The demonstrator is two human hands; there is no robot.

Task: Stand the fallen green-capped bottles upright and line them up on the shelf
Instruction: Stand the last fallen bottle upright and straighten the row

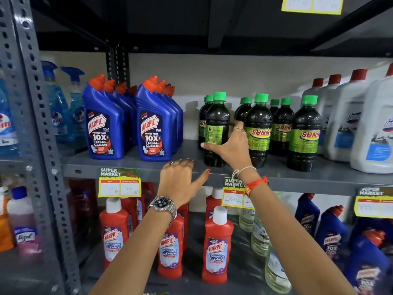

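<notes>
On the grey middle shelf (131,165), the green-capped bottles (258,128) all stand upright in a loose group between the blue Harpic bottles (153,124) on their left and the white jugs (348,124) on their right. About 8 green caps show, set in short front-to-back rows. The right hand (228,143) wraps around the lower label of the leftmost front bottle (215,128), thumb across its front and fingers round its right side, clamped on it. The left hand (180,179) rests on the shelf's front edge, fingers curled over the lip, thumb spread out, holding nothing. Yellow price tags (119,185) hang from that edge, and red Harpic bottles (217,245) stand on the shelf below.
</notes>
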